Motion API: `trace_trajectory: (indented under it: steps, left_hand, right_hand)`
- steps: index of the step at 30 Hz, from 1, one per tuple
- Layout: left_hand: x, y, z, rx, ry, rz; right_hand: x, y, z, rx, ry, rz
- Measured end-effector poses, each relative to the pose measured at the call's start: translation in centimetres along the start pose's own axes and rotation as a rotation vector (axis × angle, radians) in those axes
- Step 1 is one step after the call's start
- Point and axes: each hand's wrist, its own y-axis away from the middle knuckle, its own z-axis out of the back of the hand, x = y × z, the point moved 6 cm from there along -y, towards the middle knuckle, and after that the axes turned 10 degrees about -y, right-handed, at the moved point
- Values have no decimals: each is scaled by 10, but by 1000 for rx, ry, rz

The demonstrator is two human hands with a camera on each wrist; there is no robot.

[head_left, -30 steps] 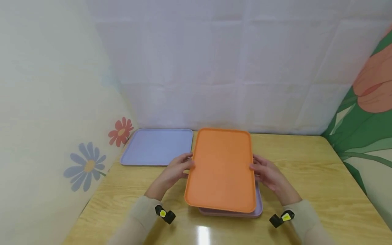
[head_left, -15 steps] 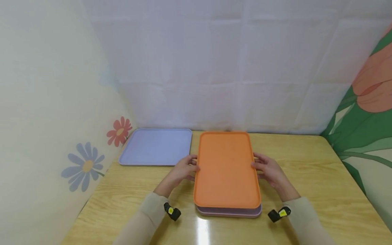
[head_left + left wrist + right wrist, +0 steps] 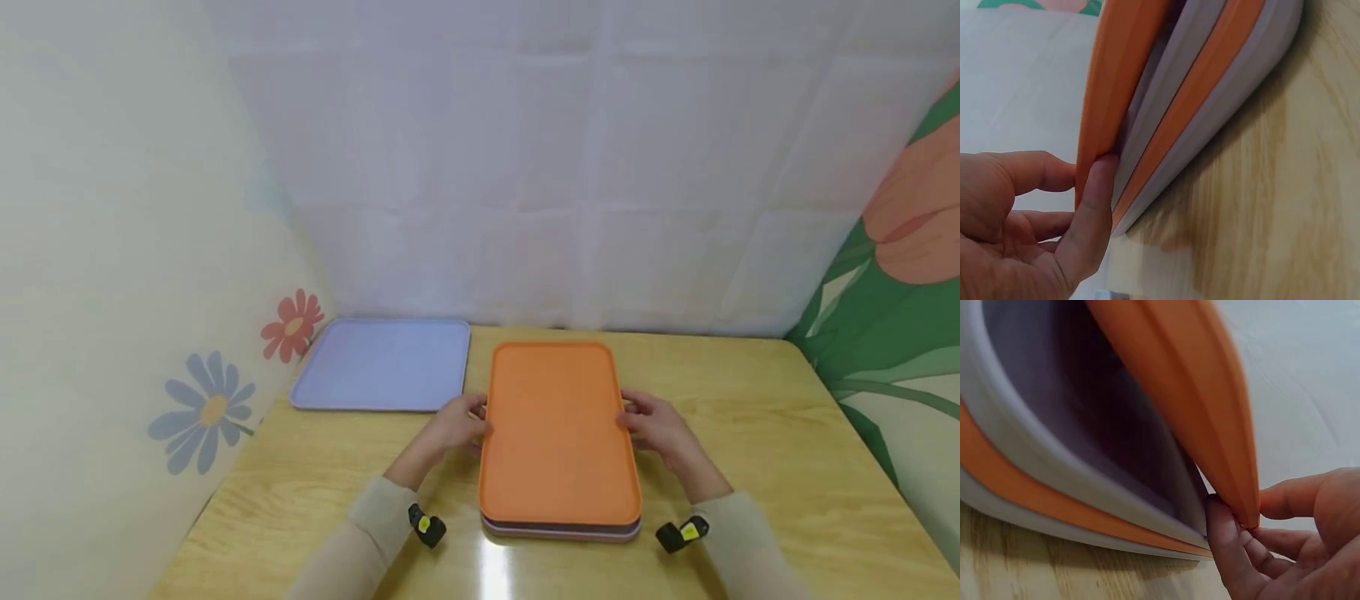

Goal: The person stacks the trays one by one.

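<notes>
My left hand (image 3: 456,425) and right hand (image 3: 660,427) pinch the long sides of an orange rectangular tray (image 3: 559,433). Under it is a stack of trays; the front edge of a purple tray (image 3: 564,532) shows below the orange one in the head view. In the left wrist view the stack has a purple-grey tray on top, a second orange tray (image 3: 1190,106) beneath it and another purple-grey tray (image 3: 1225,106) at the bottom. A dark wedge-shaped gap separates the held tray from the stack in the right wrist view, with fingertips (image 3: 1222,525) at its narrow end.
A separate lavender tray (image 3: 386,365) lies at the back left of the wooden table (image 3: 757,425). A white cloth (image 3: 525,167) hangs behind the table. Flower-printed panels stand at left and right.
The orange tray has shifted slightly right, straightened and come down over the stack, both hands moving with it. The lavender tray has stayed in place.
</notes>
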Motion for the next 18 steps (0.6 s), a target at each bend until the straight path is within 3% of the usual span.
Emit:
trace_trajectory:
  steps: [5,18]
  left_hand:
    - [1,0,-3,6,-120,10]
    - [-5,2,-6,31,-193,30]
  right_hand:
    - [1,3,-2,-5,38,5]
    - [2,2,0,-11,214,-1]
